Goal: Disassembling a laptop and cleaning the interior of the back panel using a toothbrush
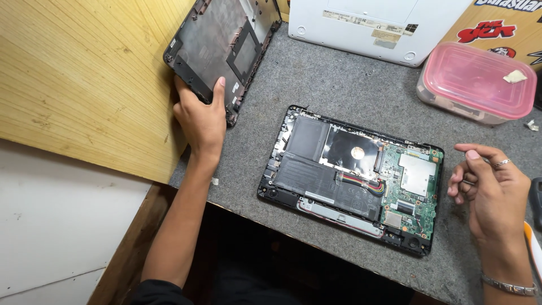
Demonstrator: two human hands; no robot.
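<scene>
Two hands are at work over a grey surface (pixel 344 90). The left hand (pixel 200 121) grips the removed bottom cover (pixel 223 48) of a laptop, a dark plastic panel with its inner side up. The thumb lies on the inner face and the other fingers go under the near edge. This cover rests at the far left of the surface, with its left part leaning against a wooden board (pixel 84 73) that stands beside it.

Near the middle of the surface lies the open laptop (pixel 353 175), with its insides showing: a dark flat battery (pixel 313 178) at the left, a shiny metal plate (pixel 353 149) above it, and a green circuit board (pixel 415 189) at the right with a silver square shield on it. The cover and the laptop are apart, not touching.

The right hand (pixel 485 189) hovers just to the right of the laptop, with the fingers loosely curled. A thin metal thing seems to sit between its fingertips, but it is too small to say what. This hand wears a ring and a bracelet at the wrist.

At the far edge lies a white laptop (pixel 367 25), bottom up. To the right of it stands a clear plastic box with a pink lid (pixel 477 82), and a small piece of paper lies on the lid.
</scene>
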